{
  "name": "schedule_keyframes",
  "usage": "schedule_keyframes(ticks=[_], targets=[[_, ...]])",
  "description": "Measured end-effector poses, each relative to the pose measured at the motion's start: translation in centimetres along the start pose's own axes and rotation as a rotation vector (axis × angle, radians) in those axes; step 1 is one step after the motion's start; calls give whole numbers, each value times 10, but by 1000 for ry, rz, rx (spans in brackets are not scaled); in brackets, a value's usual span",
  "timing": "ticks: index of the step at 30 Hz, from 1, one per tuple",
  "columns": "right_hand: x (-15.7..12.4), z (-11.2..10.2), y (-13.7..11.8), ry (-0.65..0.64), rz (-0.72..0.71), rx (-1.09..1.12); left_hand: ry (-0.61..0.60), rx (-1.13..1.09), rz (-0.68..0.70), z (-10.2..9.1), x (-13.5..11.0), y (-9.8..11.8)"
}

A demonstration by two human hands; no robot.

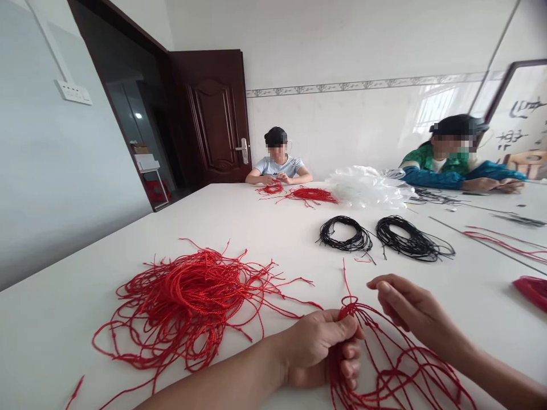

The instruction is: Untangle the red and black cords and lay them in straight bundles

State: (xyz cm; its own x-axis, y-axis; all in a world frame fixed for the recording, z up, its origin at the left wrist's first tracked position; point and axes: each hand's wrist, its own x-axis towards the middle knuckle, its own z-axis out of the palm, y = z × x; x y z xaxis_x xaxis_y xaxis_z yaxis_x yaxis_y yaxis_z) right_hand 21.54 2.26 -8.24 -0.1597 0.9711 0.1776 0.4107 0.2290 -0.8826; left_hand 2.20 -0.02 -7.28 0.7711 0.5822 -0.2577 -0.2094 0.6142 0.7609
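Note:
My left hand (322, 347) is closed in a fist around a bunch of red cords (384, 364), gripping them near their gathered top. The cords fan out toward the lower right over the white table (265, 239). Just to the right of that bunch hovers my right hand (408, 304), fingers loosely stretched and apart, holding nothing. One red cord end (346, 279) sticks up from the gathered top. To the left lies a large loose heap of red cords (188, 302).
Two coils of black cord (345, 234) (411, 239) lie mid-table, with a pile of clear plastic bags (367, 187) behind. One person (278, 165) sits at the far end with red cords (311, 195). Another person (457, 159) sits at the right. More red cords (532, 287) lie at the right edge.

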Motion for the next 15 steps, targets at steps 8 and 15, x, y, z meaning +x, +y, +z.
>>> schedule_keyframes(ticks=[8, 15], targets=[[37, 23, -47, -18, -155, -176, -25, -50, -50, -10, 8, -2], [84, 137, -132, -376, -64, -354, 6, -66, -4, -12, 6, -7]])
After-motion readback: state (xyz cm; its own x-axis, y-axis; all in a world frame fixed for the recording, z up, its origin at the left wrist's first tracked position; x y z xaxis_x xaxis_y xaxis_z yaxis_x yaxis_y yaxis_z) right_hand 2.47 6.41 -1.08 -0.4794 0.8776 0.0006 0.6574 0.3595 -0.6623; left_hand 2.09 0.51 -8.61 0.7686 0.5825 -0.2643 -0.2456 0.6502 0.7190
